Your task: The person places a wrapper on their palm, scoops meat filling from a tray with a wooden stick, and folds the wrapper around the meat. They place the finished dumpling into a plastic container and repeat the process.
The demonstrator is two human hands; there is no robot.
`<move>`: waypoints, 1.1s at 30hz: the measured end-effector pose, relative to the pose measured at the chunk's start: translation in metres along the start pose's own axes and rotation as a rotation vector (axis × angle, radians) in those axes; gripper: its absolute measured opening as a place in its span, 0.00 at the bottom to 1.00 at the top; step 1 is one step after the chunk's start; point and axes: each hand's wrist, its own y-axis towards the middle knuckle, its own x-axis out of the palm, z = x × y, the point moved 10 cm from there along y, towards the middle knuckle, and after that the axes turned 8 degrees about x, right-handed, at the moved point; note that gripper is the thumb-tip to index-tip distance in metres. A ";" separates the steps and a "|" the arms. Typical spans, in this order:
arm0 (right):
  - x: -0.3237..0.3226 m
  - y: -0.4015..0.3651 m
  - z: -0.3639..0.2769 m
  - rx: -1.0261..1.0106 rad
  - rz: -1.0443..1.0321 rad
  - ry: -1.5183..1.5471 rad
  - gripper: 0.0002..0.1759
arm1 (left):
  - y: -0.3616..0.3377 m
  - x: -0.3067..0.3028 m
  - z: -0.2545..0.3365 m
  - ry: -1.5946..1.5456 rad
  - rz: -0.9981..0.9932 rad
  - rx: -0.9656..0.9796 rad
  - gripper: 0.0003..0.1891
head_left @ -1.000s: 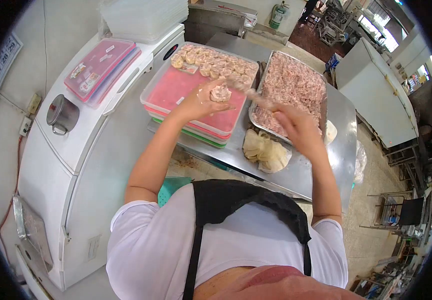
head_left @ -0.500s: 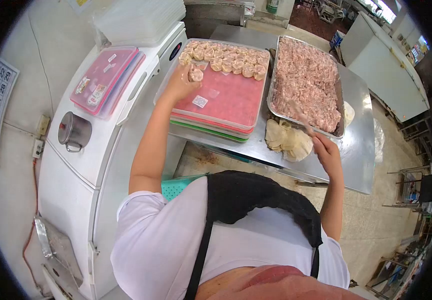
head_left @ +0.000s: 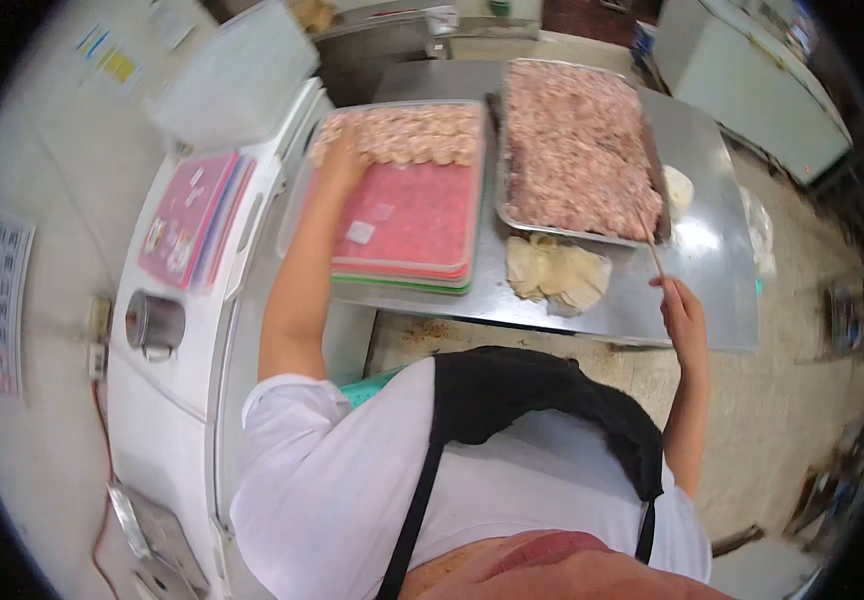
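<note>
My left hand (head_left: 345, 158) reaches to the front edge of the rows of filled dumplings (head_left: 412, 132) on the red tray (head_left: 407, 215). Its fingers are blurred and overlap the dumplings at the left end, so what they hold cannot be made out. My right hand (head_left: 680, 305) is closed round a thin stick (head_left: 660, 262), whose far end touches the minced meat (head_left: 582, 145) at the near right corner of its metal pan (head_left: 572, 234). Round wrappers (head_left: 557, 272) lie in a loose pile on the table below the pan.
The metal table (head_left: 707, 255) carries the trays and pan. A white round item (head_left: 677, 188) lies right of the pan. On the white freezer (head_left: 192, 345) at left are pink and purple lids (head_left: 192, 215), a metal mug (head_left: 157, 320) and clear containers (head_left: 237, 80).
My left hand has moved onto the dumpling rows; the dumpling seen in it before is no longer distinguishable. My right hand has moved right with the stick. The camera view has shifted.
</note>
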 end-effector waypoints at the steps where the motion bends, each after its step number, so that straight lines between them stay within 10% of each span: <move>1: -0.008 0.009 -0.002 0.014 0.031 -0.038 0.20 | 0.002 -0.003 0.011 -0.059 -0.044 0.036 0.43; 4: -0.033 0.048 -0.009 -0.141 0.064 -0.228 0.24 | 0.003 0.027 0.002 -0.001 -0.349 0.076 0.39; 9: -0.063 0.128 -0.021 -0.227 0.125 -0.855 0.24 | -0.029 -0.063 0.204 -0.107 0.086 0.220 0.26; 15: -0.061 0.214 -0.053 -0.373 0.148 -1.079 0.19 | -0.071 0.041 0.366 -0.593 -0.271 0.297 0.13; 33: 0.010 0.188 -0.040 -0.870 -0.136 -1.020 0.06 | -0.103 0.111 0.346 -0.440 -0.105 -0.161 0.09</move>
